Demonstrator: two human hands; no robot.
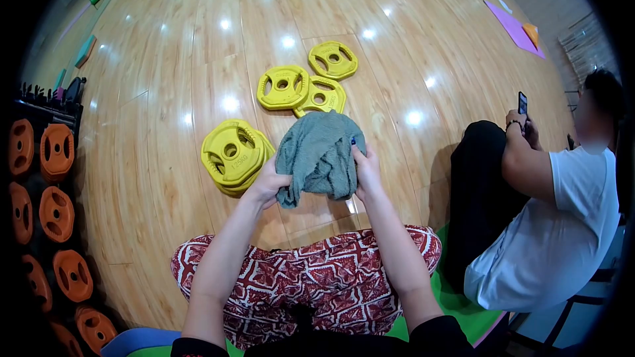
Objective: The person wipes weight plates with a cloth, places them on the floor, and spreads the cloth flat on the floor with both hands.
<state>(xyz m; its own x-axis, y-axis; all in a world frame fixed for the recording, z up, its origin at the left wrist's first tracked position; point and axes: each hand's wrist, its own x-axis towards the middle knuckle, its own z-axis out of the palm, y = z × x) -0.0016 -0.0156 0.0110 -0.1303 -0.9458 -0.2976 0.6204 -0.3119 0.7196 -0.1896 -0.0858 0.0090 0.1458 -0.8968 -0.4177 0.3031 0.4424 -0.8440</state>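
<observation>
A crumpled grey-green cloth (314, 152) is spread between my two hands, above the wooden floor in front of my crossed legs. My left hand (268, 185) grips its left lower edge, thumb on top. My right hand (367, 170) pinches its right side, near a small dark blue spot. Whether something lies under the cloth cannot be seen. Just left of the cloth is a stack of yellow weight plates (231, 153), the top one marked 1.25KG. Beyond the cloth lie more yellow plates: one (283, 87) overlapping another (325, 98), and a separate one (333, 60) farther off.
A rack of orange weight plates (57, 214) stands along the left. At my right a seated person (549, 218) holds a phone (522, 103). Green mat (456, 297) lies under me. A pink mat (512, 28) is on the floor at far right.
</observation>
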